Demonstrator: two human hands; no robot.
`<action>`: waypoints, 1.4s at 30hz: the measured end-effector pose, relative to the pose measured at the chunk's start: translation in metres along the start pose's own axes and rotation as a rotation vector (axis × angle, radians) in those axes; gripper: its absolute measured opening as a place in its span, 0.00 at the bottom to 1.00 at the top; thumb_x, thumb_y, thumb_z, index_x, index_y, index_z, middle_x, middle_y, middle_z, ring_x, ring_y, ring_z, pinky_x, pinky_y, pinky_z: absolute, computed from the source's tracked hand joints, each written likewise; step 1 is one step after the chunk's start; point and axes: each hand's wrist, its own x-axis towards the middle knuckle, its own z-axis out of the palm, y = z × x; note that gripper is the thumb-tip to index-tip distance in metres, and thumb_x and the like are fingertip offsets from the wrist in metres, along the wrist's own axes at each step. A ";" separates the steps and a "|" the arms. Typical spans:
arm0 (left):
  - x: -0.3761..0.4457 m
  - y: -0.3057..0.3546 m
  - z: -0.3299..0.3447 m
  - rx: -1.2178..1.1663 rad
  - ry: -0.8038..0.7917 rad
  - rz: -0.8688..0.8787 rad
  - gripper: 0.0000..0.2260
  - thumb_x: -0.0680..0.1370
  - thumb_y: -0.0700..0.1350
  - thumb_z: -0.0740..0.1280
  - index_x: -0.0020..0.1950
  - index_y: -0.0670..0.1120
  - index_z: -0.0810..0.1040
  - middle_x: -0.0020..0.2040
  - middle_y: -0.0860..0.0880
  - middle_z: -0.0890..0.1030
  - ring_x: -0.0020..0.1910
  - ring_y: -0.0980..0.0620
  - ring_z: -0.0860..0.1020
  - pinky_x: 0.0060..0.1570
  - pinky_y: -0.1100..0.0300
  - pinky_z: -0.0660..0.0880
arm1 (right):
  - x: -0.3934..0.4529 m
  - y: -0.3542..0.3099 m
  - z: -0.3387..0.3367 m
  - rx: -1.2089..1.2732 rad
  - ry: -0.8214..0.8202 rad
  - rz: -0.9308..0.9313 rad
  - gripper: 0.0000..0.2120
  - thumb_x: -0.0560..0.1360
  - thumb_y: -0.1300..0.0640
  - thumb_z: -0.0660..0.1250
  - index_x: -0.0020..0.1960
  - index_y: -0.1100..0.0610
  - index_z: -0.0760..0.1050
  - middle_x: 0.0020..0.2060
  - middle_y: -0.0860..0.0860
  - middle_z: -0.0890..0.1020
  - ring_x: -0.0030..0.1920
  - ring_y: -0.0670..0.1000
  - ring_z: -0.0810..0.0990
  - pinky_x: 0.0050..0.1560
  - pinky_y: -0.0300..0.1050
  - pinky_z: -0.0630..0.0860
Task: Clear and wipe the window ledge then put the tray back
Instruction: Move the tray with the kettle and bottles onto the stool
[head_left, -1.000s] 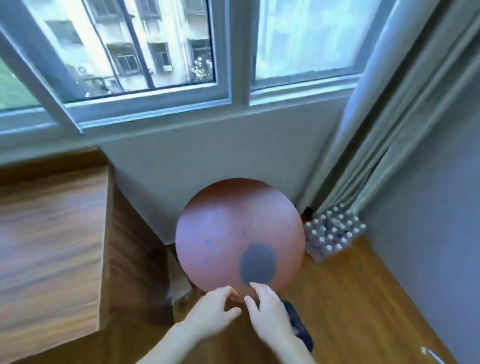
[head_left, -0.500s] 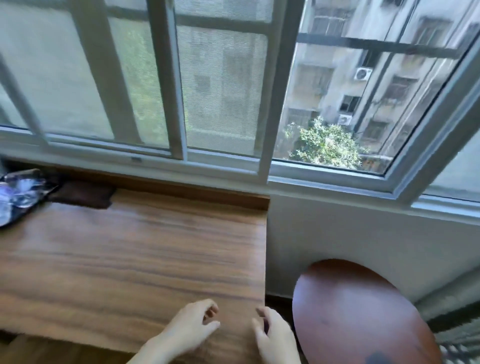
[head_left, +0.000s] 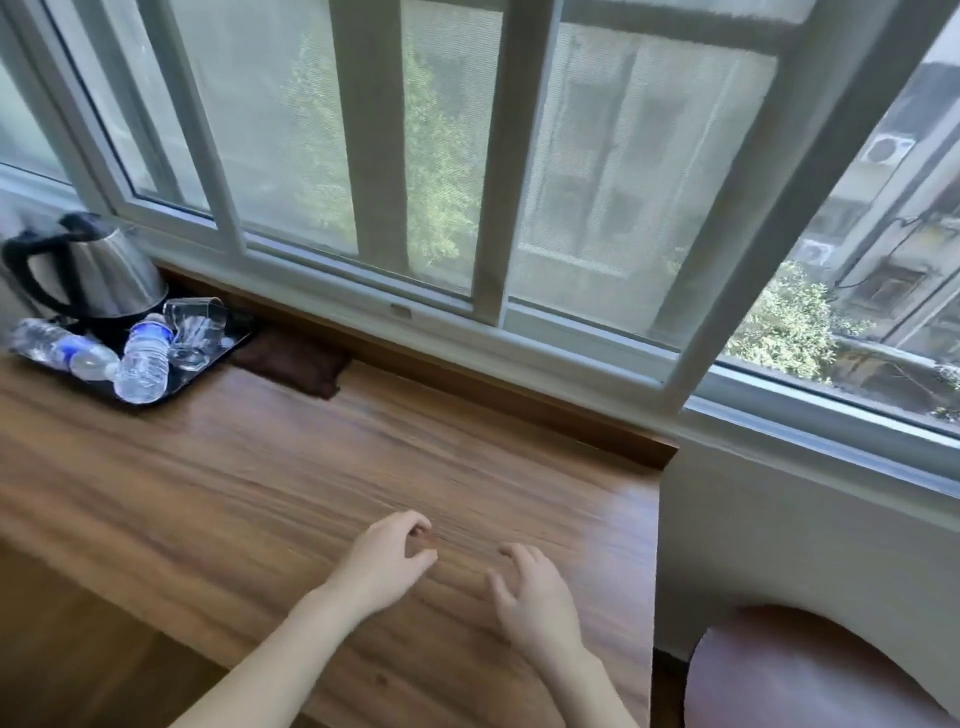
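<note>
wooden ledge (head_left: 260, 467) under window (head_left: 467, 156), tray (head_left: 218, 358) far left.

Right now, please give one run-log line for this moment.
left hand: empty | right hand: empty | black tray: loaded, on wooden ledge | dark brown cloth: untouched

Tray and wooden window ledge

Black tray (head_left: 205, 364), loaded, sits flat on the ledge (head_left: 322, 467) far to the left of both empty hands, beyond them, near the window.
</note>
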 end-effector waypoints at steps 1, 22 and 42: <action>0.006 -0.001 -0.008 0.003 0.033 -0.008 0.12 0.75 0.55 0.69 0.58 0.58 0.75 0.55 0.59 0.77 0.58 0.56 0.76 0.60 0.58 0.72 | 0.013 -0.008 0.001 -0.009 -0.011 -0.024 0.18 0.80 0.46 0.61 0.68 0.49 0.72 0.65 0.44 0.75 0.67 0.46 0.72 0.65 0.40 0.67; 0.051 -0.186 -0.214 -0.036 0.161 0.073 0.15 0.76 0.55 0.68 0.62 0.56 0.75 0.58 0.60 0.77 0.60 0.59 0.73 0.62 0.61 0.70 | 0.114 -0.260 0.125 0.041 0.028 -0.135 0.18 0.80 0.46 0.63 0.69 0.49 0.72 0.64 0.42 0.76 0.66 0.44 0.73 0.64 0.39 0.69; 0.102 -0.362 -0.359 -0.149 0.270 -0.174 0.12 0.75 0.50 0.72 0.50 0.65 0.73 0.55 0.64 0.78 0.58 0.63 0.74 0.61 0.60 0.71 | 0.219 -0.390 0.245 0.282 -0.074 -0.124 0.13 0.74 0.48 0.72 0.54 0.36 0.72 0.52 0.32 0.78 0.54 0.34 0.77 0.58 0.40 0.76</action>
